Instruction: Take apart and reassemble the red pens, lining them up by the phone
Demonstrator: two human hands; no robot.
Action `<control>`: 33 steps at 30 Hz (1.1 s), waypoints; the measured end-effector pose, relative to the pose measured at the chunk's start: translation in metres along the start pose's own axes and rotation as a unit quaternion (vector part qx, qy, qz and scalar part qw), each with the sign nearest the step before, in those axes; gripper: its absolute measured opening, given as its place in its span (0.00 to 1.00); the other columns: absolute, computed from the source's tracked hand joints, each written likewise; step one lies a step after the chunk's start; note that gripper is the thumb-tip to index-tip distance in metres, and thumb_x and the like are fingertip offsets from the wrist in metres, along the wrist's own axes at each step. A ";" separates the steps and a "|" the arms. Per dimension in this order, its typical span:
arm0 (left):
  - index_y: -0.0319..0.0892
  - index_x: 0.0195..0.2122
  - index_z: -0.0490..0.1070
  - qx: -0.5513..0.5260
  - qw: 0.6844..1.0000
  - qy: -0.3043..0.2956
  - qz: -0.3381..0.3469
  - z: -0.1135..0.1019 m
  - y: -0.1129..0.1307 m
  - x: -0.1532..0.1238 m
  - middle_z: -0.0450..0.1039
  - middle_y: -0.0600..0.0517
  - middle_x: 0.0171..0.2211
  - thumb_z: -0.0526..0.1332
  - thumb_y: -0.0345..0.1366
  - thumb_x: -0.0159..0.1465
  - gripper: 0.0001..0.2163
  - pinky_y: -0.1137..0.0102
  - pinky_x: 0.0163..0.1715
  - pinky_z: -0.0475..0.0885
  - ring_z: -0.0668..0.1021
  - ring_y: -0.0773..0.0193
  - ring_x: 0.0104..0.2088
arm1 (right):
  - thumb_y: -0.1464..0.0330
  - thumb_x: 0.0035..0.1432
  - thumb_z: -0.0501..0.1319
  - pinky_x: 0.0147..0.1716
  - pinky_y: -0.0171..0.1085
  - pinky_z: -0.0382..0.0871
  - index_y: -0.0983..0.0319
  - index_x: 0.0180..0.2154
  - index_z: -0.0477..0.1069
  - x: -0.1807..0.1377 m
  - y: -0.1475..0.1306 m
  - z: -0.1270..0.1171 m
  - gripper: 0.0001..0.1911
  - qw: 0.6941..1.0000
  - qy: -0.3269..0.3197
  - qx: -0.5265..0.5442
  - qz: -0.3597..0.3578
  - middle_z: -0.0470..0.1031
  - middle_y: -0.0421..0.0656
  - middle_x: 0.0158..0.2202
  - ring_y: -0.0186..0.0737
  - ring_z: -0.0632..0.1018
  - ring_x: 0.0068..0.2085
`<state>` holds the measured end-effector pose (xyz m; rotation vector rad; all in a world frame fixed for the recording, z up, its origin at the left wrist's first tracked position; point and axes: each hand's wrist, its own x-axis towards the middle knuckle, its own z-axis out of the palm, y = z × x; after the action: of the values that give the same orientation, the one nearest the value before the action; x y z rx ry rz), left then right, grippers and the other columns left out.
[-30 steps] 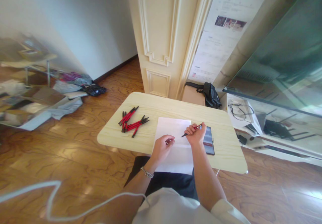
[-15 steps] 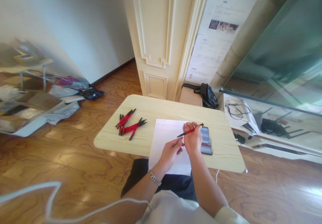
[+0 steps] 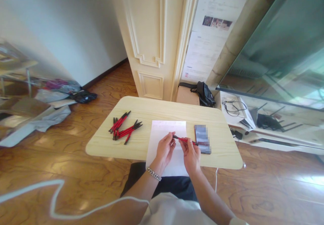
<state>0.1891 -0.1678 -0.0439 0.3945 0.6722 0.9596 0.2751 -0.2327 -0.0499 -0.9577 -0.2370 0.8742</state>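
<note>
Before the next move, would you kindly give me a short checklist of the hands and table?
1. Pen in right hand: ok, held.
2. Left hand gripping the pen: cannot tell; it is at the black end.
3. Paper fully on the table: not ok, its near edge overhangs.
4. Phone off the paper: ok, lies to the right.
5. Other pens lined up: not ok, crisscrossed on the left.

No word, number or brand can be read; beyond the far edge of the table, the printed sheets bear small dark lines, with a few red ones low down, all too blurred to make out. On the table, the screen of the phone is partly pixelated; any marking on the red-and-black pens is too small to tell.
</note>
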 end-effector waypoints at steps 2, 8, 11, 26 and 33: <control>0.36 0.40 0.76 0.014 0.999 -0.023 0.021 0.001 0.000 0.000 0.73 0.50 0.31 0.69 0.39 0.55 0.14 0.77 0.28 0.69 0.73 0.73 0.28 | 0.60 0.55 0.64 0.49 0.41 0.73 0.64 0.35 0.76 0.000 -0.002 0.000 0.13 0.998 0.028 0.031 0.052 0.79 0.45 0.36 0.41 0.79 0.41; 0.37 0.41 0.77 0.042 0.997 -0.051 0.030 0.000 0.010 0.006 0.74 0.48 0.34 0.67 0.38 0.57 0.14 0.75 0.31 0.70 0.73 0.72 0.30 | 0.62 0.52 0.67 0.32 0.32 0.75 0.64 0.39 0.77 0.007 -0.026 -0.009 0.15 0.986 -0.020 -0.006 0.166 0.79 0.46 0.35 0.36 0.79 0.34; 0.37 0.42 0.77 0.058 0.995 -0.073 0.027 0.002 0.013 0.010 0.74 0.48 0.34 0.68 0.39 0.56 0.14 0.75 0.32 0.69 0.73 0.72 0.30 | 0.61 0.50 0.67 0.26 0.31 0.70 0.64 0.37 0.77 0.018 -0.046 -0.016 0.15 0.979 -0.084 -0.143 0.116 0.78 0.45 0.33 0.34 0.76 0.29; 0.39 0.47 0.75 0.233 0.970 -0.071 0.007 0.001 0.007 0.033 0.76 0.44 0.40 0.67 0.45 0.55 0.21 0.68 0.39 0.71 0.74 0.68 0.33 | 0.68 0.50 0.62 0.26 0.31 0.65 0.66 0.39 0.77 0.177 -0.108 -0.023 0.14 0.801 -0.110 -0.588 -0.026 0.77 0.43 0.28 0.33 0.73 0.26; 0.40 0.46 0.75 0.317 0.947 -0.047 0.028 -0.023 0.014 0.027 0.77 0.48 0.35 0.67 0.46 0.54 0.21 0.69 0.37 0.71 0.76 0.65 0.33 | 0.68 0.47 0.65 0.24 0.30 0.65 0.68 0.37 0.77 0.241 -0.096 -0.018 0.14 0.741 -0.043 -0.670 -0.004 0.76 0.43 0.23 0.35 0.75 0.25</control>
<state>0.1756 -0.1366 -0.0619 1.0270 0.8807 0.7540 0.4922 -0.0920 -0.0293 -2.2506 -1.0424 0.6522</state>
